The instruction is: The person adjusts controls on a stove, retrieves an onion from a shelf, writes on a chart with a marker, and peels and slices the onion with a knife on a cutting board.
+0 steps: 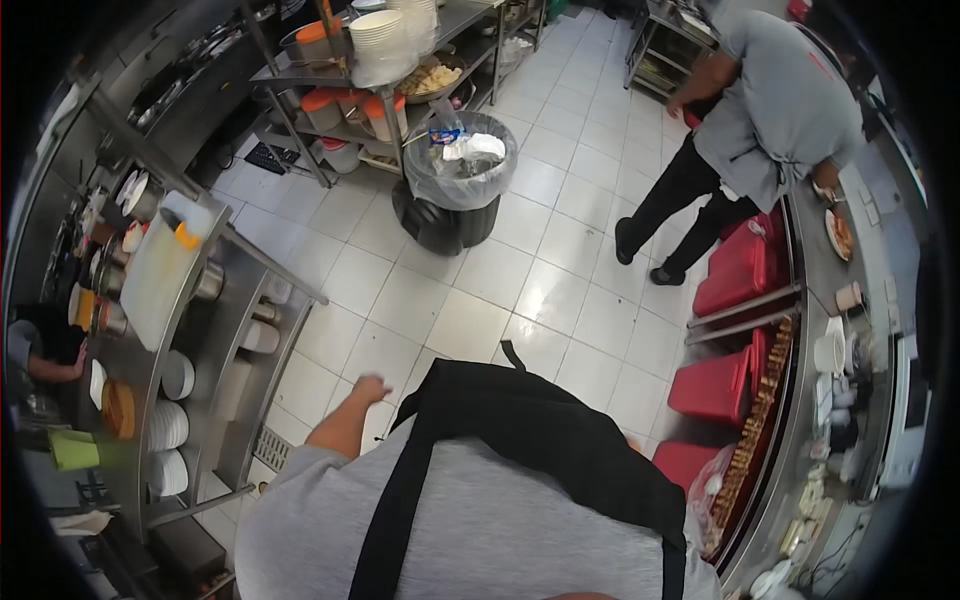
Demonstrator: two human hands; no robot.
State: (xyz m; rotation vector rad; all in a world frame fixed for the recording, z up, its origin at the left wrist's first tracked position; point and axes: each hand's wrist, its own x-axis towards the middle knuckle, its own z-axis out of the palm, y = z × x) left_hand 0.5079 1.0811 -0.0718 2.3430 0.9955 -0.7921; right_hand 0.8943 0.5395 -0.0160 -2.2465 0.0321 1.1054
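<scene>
My left hand hangs out in front of my body over the white tiled floor. Its fingers look curled in, and I see nothing in them. It touches nothing; the steel shelf unit to its left is the nearest furniture. Of my right hand, only a sliver of skin shows past the edge of my black apron; its fingers are hidden. Closest to that side are the red bins under the right-hand counter.
Ahead stands a lined trash bin beside steel shelving with stacked bowls. A co-worker in grey stands at the right counter near a plate of food. Left shelves hold white plates and a cutting board. Another person's arm reaches in at far left.
</scene>
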